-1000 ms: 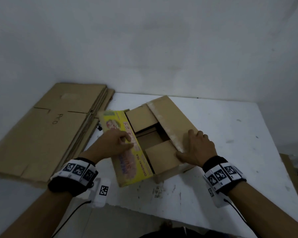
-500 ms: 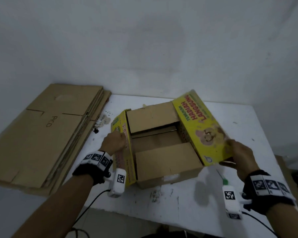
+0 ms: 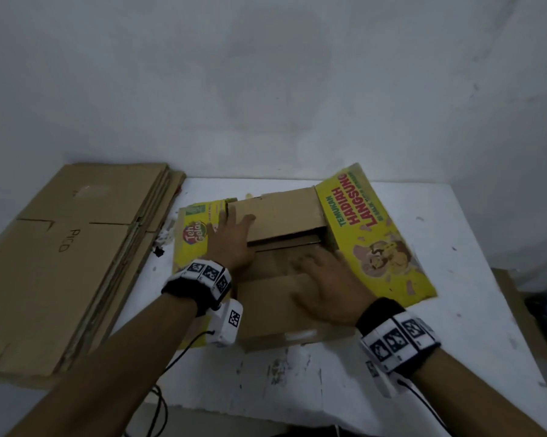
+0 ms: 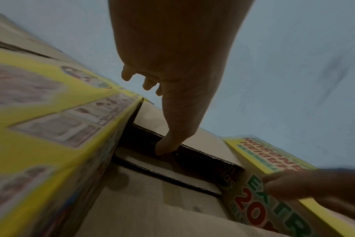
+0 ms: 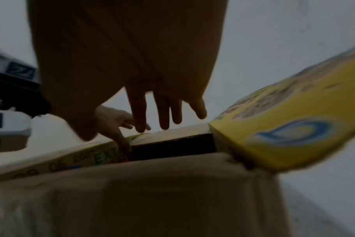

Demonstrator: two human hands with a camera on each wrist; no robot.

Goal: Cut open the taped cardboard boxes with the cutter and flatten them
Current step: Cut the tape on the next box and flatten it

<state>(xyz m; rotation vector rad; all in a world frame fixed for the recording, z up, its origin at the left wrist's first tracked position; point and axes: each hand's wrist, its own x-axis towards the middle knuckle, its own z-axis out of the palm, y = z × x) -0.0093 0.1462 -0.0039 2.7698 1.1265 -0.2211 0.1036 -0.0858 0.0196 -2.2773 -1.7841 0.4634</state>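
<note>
Cardboard box (image 3: 281, 307), yellow-printed and already cut open, sits on the white table (image 3: 455, 342) with all four top flaps spread, just beside a stack of flattened cardboard (image 3: 76, 247) on the left. The left hand (image 3: 231, 238) lies with straight fingers on the far inner flap (image 3: 281, 212), thumb dipping into the gap below it. The right hand (image 3: 326, 288), blurred, fingers extended, holds nothing and hovers over the near flap (image 3: 266, 298). No cutter is in view. Likely risk: pressing down while the bottom is still taped would buckle or tear the walls instead of folding them, and the box could skid across the table toward its edge.
</note>
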